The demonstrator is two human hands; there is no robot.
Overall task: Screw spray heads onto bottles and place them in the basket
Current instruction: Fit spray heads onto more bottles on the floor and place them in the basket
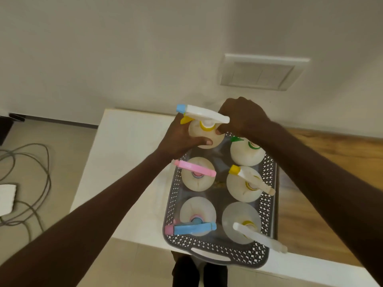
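A grey perforated basket [269, 206] sits on the white table and holds several pale round bottles with spray heads: pink [195, 168], blue [193, 227], green collared [247, 151], yellow tipped [249, 179] and a clear one [259, 237]. Above the basket's far left corner I hold another pale bottle [202, 131]. My left hand [180, 137] wraps its body. The bottle carries a white spray head [204, 113] with a blue nozzle, yellow trigger and yellow collar. My right hand [243, 117] pinches the head at the collar and rear end.
The white table [124, 162] runs left of the basket, its near edge under the basket's handle. A wooden surface [331, 162] lies to the right. Grey cables [27, 183] and a white object lie on the floor at left. The wall is close behind.
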